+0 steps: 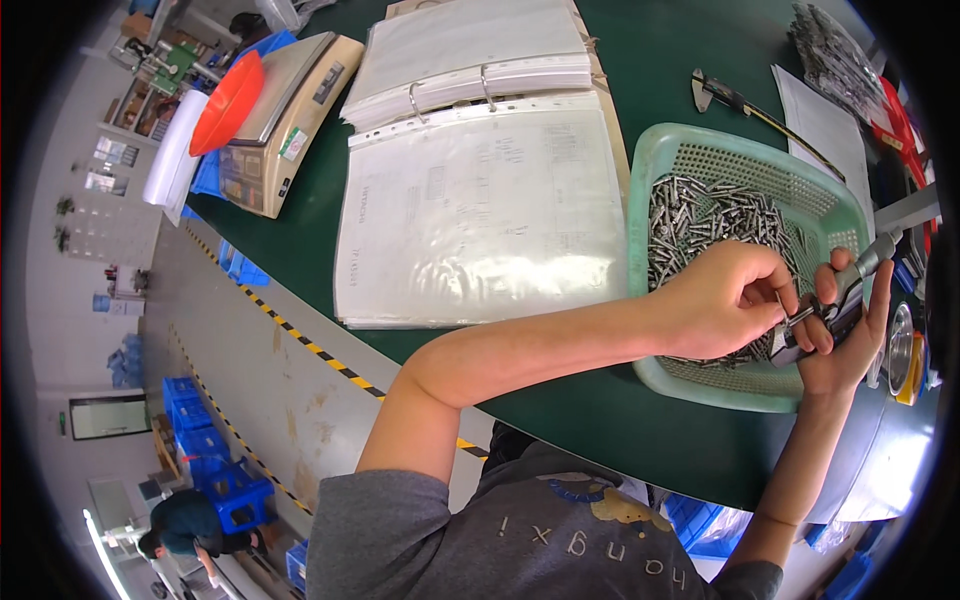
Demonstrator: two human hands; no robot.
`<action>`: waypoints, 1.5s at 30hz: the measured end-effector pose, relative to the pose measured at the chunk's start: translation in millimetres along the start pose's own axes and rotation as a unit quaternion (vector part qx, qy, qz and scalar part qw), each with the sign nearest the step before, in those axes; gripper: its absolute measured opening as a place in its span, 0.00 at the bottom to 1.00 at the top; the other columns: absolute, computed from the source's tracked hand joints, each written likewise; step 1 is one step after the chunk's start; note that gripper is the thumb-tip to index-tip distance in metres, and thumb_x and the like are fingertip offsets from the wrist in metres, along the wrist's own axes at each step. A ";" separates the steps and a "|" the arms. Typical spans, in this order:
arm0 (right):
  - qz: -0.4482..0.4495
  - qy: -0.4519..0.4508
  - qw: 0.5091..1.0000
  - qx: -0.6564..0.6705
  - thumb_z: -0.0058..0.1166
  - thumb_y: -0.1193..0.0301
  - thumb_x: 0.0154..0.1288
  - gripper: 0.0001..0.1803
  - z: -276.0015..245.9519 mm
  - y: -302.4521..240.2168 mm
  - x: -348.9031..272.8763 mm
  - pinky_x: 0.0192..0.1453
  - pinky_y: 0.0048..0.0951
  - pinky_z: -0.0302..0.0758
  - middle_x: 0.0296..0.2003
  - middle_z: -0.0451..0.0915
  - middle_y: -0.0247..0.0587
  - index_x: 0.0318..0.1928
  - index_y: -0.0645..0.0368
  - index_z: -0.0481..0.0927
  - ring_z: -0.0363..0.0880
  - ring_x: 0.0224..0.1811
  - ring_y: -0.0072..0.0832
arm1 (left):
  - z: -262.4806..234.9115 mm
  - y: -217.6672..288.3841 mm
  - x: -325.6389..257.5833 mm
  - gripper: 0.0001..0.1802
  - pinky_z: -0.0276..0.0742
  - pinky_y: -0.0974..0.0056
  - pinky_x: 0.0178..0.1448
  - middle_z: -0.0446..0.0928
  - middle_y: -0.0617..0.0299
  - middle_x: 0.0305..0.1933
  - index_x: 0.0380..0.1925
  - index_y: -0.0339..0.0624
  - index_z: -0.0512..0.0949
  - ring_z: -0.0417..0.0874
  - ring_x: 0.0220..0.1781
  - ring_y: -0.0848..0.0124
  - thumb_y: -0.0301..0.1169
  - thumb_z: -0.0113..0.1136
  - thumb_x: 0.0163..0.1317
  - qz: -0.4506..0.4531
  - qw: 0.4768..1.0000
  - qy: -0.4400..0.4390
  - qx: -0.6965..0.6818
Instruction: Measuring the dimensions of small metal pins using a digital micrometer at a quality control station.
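My left hand [722, 300] reaches across to the right over a green plastic basket [650, 150]. Its thumb and fingers pinch a small metal pin [800, 316], whose end sits at the jaws of a micrometer [848, 290]. The fingers of my right hand [838, 350] are wrapped round the micrometer, its grey thimble pointing up and to the right. Below both hands, a heap of small metal pins [710, 215] lies in the basket, mostly toward its left side. My fingers partly hide the micrometer's frame and the pin.
An open ring binder [480, 220] with sleeved pages lies left of the basket. Behind the basket are a caliper [760, 115] and bagged parts [835, 60]. A scale [285, 130] with an orange scoop [228, 103] stands at the far left. Another person [190, 525] bends down at lower left.
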State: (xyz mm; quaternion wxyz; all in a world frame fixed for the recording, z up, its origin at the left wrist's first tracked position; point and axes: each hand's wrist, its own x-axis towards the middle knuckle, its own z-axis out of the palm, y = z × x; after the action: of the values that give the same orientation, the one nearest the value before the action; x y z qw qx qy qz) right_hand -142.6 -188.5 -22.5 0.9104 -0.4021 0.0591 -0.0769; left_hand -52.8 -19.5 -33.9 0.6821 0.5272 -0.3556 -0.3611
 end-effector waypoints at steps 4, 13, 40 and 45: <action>-0.006 0.009 1.000 -0.008 0.24 0.43 0.64 0.34 9.6 -1.0 -2.7 0.11 0.21 0.55 0.27 0.70 0.39 0.43 0.64 0.66 0.55 0.07 0.20 | -1.4 -0.3 1.1 0.05 0.73 0.71 0.39 0.76 0.61 0.30 0.31 0.34 0.75 0.76 0.33 0.77 0.21 0.54 0.53 -0.007 1.000 -0.017 -0.004; 0.025 0.030 0.994 0.099 0.32 0.45 0.62 0.34 19.6 3.7 4.4 0.14 0.19 0.61 0.25 0.75 0.46 0.38 0.68 0.72 0.63 0.11 0.22 | -7.1 4.0 -3.8 0.07 0.69 0.74 0.42 0.74 0.63 0.35 0.36 0.34 0.73 0.73 0.35 0.80 0.23 0.53 0.57 -0.047 0.999 0.004 0.000; 0.013 0.087 0.995 0.043 0.36 0.45 0.62 0.31 25.3 4.7 3.7 0.14 0.20 0.61 0.20 0.75 0.43 0.32 0.66 0.72 0.62 0.10 0.21 | -4.0 8.0 -4.0 0.12 0.67 0.68 0.43 0.73 0.60 0.36 0.42 0.34 0.70 0.74 0.39 0.72 0.28 0.51 0.58 -0.070 0.993 0.080 0.058; -0.023 0.133 0.991 -0.020 0.34 0.44 0.62 0.31 24.0 0.6 2.9 0.14 0.21 0.60 0.21 0.75 0.42 0.33 0.63 0.72 0.62 0.09 0.21 | 0.7 20.2 -13.2 0.12 0.66 0.60 0.40 0.70 0.55 0.29 0.32 0.36 0.75 0.72 0.34 0.58 0.28 0.60 0.46 0.102 0.759 -0.030 0.642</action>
State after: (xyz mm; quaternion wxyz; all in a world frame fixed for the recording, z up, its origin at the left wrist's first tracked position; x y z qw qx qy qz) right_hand -135.7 -171.3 -7.0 0.8841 -0.4080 0.1720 -0.1495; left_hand -57.4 -4.7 -15.4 0.2054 0.7909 -0.5764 0.0081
